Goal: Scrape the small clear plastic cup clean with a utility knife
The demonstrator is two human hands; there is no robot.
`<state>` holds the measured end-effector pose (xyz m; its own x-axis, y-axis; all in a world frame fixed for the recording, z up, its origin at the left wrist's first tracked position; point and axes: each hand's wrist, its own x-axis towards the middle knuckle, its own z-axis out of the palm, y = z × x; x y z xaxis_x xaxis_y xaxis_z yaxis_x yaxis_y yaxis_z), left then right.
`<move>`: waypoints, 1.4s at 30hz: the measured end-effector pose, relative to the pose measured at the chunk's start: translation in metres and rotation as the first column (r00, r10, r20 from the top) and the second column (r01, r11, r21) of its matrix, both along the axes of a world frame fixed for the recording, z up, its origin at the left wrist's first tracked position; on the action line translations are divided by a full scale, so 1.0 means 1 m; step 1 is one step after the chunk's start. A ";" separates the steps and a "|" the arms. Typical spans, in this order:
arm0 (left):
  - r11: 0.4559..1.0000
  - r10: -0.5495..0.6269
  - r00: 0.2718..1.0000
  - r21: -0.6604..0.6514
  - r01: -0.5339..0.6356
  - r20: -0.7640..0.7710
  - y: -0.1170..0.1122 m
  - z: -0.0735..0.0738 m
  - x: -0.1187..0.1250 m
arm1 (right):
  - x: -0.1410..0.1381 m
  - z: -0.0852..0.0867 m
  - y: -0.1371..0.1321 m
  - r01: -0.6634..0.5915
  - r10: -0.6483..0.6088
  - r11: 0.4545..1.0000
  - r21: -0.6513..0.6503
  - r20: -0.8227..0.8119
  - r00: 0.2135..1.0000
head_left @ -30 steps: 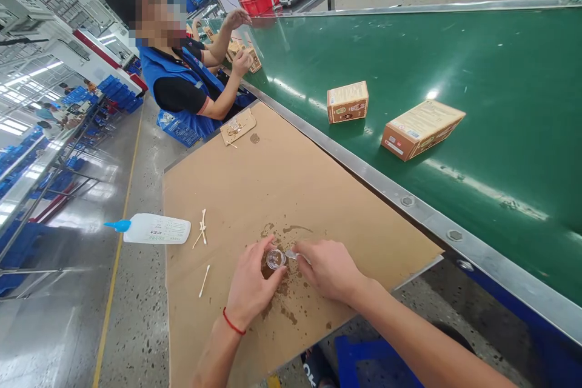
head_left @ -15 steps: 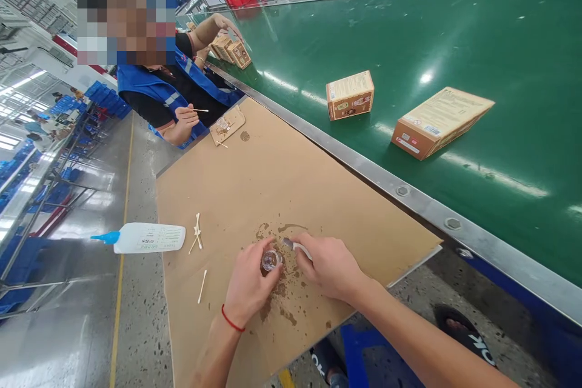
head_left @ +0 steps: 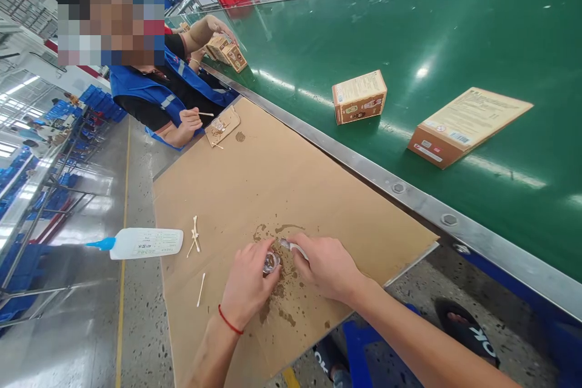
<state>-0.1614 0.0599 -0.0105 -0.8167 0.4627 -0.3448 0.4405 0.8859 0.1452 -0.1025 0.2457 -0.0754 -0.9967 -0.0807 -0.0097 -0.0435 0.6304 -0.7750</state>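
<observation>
Left of the left grip [head_left: 248, 282] spreads a glossy speckled grey floor [head_left: 68, 339] with a yellow line [head_left: 122, 291], lined farther off by metal racks [head_left: 40, 194] and stacked blue crates [head_left: 100, 103]. Beyond the right grip [head_left: 325, 267] runs a green conveyor belt [head_left: 409, 24] with a steel rail [head_left: 409, 191], glinting with overhead light.

The bench top is a brown cardboard sheet [head_left: 291, 194] running beside a green conveyor belt [head_left: 409, 24] on its 3 o'clock side. From the sheet's middle, brown stains [head_left: 282, 309] spread at 6 o'clock, a small clear cup [head_left: 271, 262] on them. Two crossed swabs [head_left: 194, 235] and a single swab [head_left: 200, 290] lie at 8 o'clock, and a white bottle [head_left: 145, 243] overhangs the edge at 9. A small cardboard piece [head_left: 222, 125] lies at 11.
</observation>
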 end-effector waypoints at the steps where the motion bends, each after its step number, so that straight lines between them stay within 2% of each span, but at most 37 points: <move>1: 1.000 -0.015 1.000 -0.026 0.015 0.013 0.003 0.002 0.000 | 0.000 0.000 0.000 0.004 -0.004 1.000 -0.002 0.000 1.000; 7: 0.980 -0.052 0.991 -0.185 0.074 0.122 0.021 0.014 -0.005 | 0.000 0.000 0.000 0.004 -0.004 1.000 -0.028 0.002 1.000; 14: 0.943 -0.050 0.985 -0.318 0.102 0.166 0.040 0.019 -0.012 | -0.001 0.002 0.001 0.005 -0.005 0.998 -0.061 -0.001 1.000; 22: 0.949 -0.108 0.972 -0.269 0.163 0.209 0.039 0.019 -0.021 | 0.000 0.005 0.003 0.007 -0.008 0.997 -0.074 -0.008 1.000; 36: 0.965 -0.156 0.961 -0.174 0.198 0.230 0.032 0.017 -0.030 | -0.003 0.004 0.001 0.027 -0.029 0.998 -0.063 -0.031 0.999; 42: 0.967 -0.157 0.956 -0.157 0.200 0.248 0.033 0.021 -0.032 | -0.001 0.002 0.002 0.027 -0.030 0.997 -0.071 -0.040 0.999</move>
